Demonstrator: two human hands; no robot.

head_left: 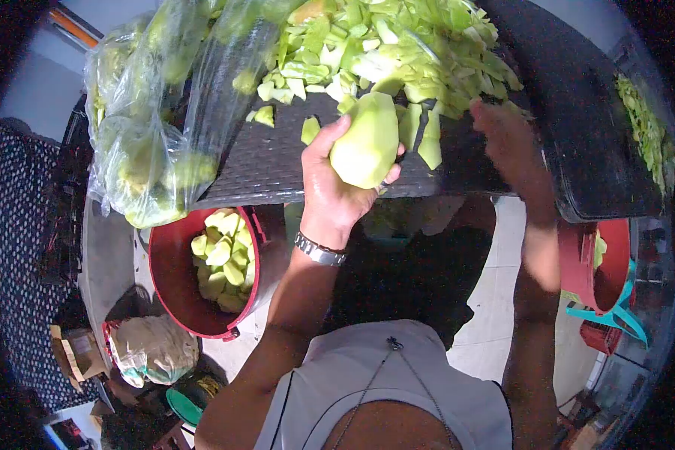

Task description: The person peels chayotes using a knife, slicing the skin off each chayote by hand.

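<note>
My left hand (339, 166), a metal watch on its wrist, is closed around a peeled pale-green fruit (366, 141) that looks like a mango. It holds the fruit over the near edge of a dark woven table top (270, 161). My right hand (508, 139) is to the right of the fruit and apart from it. Motion blur smears its fingers, and whether it holds anything cannot be made out. A heap of green peelings (397, 52) covers the table just beyond both hands.
A clear plastic bag of unpeeled green fruit (146, 150) hangs over the table's left edge. Below it, a red bucket (160, 274) contains pale cut pieces. On the right are a dark chair-like surface (600, 150) with more peelings and another red bucket (577, 277).
</note>
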